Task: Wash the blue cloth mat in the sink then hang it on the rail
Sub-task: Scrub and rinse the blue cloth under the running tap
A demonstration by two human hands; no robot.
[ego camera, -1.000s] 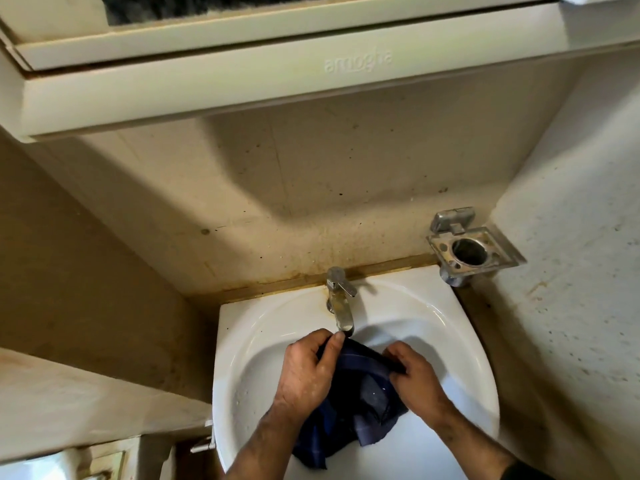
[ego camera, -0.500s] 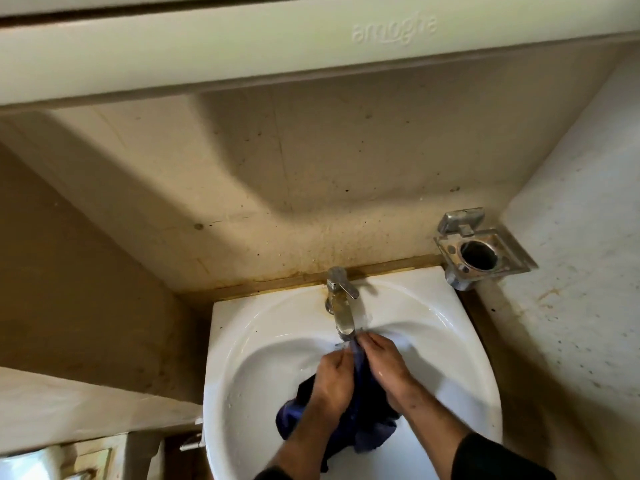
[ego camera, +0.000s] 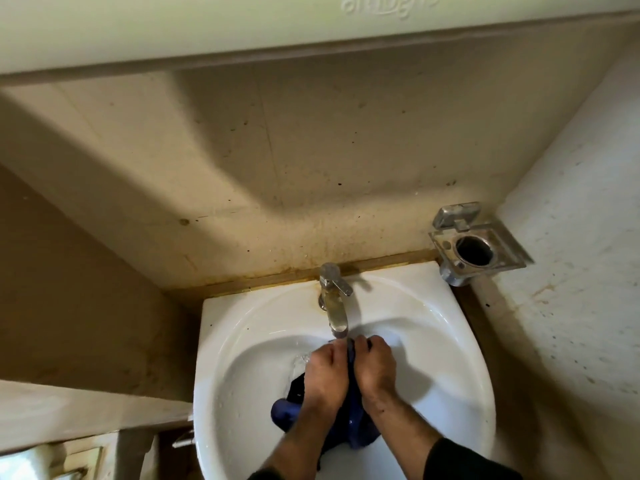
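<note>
I see a white ceramic sink set into a corner of stained beige wall, with a grimy brown strip along the wall joint at its twelve o'clock edge. A pale cabinet underside with raised lettering spans the top of my view. At the sink's one o'clock, a square metal holder with a round opening is fixed at the wall corner. A chrome tap stands at the sink's twelve o'clock, its spout reaching toward the bowl's centre, and water splashes in the bowl just at nine o'clock of my hands.

Both hands sit side by side directly below the spout. My left hand is clenched on the blue cloth mat, knuckles up, fingers curled under. My right hand is likewise clenched on it, touching the left, with a fold of cloth pinched between them. The rest of the mat hangs bunched beneath my wrists in the bowl, a lobe poking out at eight o'clock. Dark sleeve cuffs show at both forearms.
</note>
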